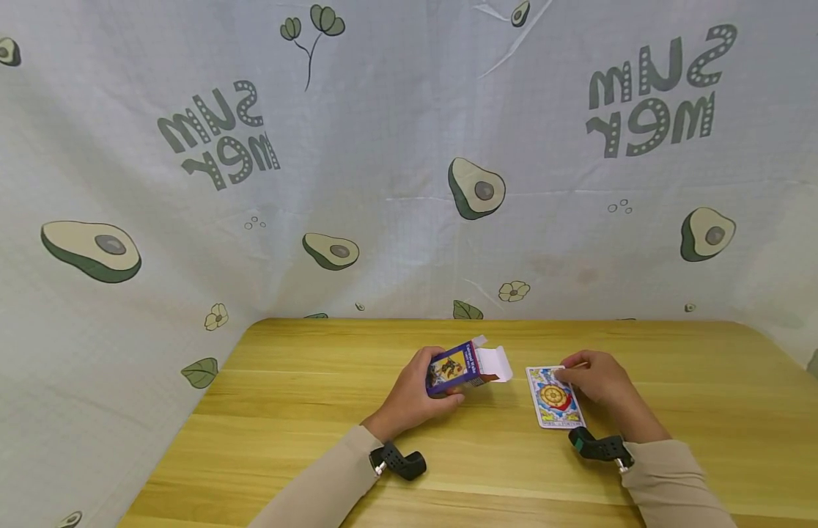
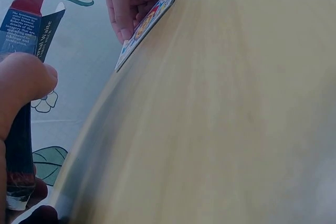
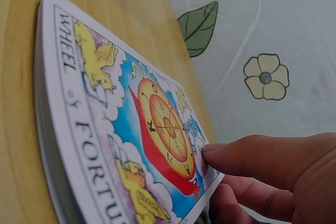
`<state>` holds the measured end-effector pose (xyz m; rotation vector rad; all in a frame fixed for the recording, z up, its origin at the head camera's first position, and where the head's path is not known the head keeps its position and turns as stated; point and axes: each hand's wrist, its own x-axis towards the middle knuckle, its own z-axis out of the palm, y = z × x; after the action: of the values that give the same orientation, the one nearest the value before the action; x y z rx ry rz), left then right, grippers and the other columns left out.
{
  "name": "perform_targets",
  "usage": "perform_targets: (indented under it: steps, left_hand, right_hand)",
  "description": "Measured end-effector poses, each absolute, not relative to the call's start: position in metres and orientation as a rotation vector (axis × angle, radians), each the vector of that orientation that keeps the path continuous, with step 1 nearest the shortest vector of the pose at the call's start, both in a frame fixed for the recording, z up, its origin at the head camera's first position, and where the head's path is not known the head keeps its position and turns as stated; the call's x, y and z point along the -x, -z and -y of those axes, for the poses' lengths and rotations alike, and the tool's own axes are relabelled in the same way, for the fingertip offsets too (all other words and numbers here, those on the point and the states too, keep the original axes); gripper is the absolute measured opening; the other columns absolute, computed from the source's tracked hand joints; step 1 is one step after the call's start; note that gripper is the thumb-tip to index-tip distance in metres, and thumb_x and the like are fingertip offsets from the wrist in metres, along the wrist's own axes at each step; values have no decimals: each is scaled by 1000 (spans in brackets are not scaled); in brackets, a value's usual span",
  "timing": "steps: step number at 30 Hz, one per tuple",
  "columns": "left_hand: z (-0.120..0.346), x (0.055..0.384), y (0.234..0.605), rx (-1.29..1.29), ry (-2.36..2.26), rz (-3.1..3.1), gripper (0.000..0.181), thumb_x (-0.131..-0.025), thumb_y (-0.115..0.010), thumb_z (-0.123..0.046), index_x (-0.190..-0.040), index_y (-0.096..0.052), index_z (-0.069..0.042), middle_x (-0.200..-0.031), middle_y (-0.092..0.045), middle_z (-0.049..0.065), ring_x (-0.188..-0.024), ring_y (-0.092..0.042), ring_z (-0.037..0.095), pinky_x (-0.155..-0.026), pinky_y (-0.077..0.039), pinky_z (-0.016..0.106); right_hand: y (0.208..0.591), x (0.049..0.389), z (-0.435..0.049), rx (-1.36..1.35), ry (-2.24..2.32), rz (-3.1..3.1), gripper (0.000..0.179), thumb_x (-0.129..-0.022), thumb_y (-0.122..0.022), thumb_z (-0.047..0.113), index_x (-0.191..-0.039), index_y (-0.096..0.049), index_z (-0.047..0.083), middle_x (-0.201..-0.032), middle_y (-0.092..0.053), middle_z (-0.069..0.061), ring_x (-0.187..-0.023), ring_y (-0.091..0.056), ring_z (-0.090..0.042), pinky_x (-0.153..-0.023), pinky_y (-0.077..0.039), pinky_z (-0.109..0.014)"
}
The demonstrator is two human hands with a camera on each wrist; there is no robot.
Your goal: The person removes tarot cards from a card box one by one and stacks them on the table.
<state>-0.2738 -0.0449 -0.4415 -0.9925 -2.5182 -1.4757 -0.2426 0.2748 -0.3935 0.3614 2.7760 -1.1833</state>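
My left hand (image 1: 409, 396) grips a small purple tarot card box (image 1: 451, 368) above the table, thumb on the near side and fingers behind it. The box is tilted, its white end flap (image 1: 493, 363) sticking out open to the right. To the right of it is a stack of tarot cards (image 1: 555, 402), picture side up, with "Wheel of Fortune" on top. My right hand (image 1: 600, 378) pinches the stack's far right corner, the thumb (image 3: 226, 156) on the top card. The stack's thickness shows along its edge in the right wrist view. What is inside the box is hidden.
A wood-grain table (image 1: 284, 411) lies under both hands. Behind and beside it hangs a pale cloth (image 1: 396, 147) printed with avocados, flowers and lettering. A black wrist camera (image 1: 402, 462) is strapped to the left wrist, another wrist camera (image 1: 600, 446) to the right.
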Motion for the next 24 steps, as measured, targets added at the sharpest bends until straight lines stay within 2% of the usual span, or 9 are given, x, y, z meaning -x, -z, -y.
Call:
perform_targets:
  steps: [24]
  left_hand:
    - [44, 267, 442, 961, 1482, 2529, 71, -78, -78, -40, -134, -41, -15, -117, -50, -1, -99, -52, 12, -84, -47, 26]
  right_hand:
    - [398, 238, -272, -344, 1124, -2854, 40, -88, -67, 24, -109, -58, -9, -93, -59, -20, -80, -52, -28, -64, -41, -31]
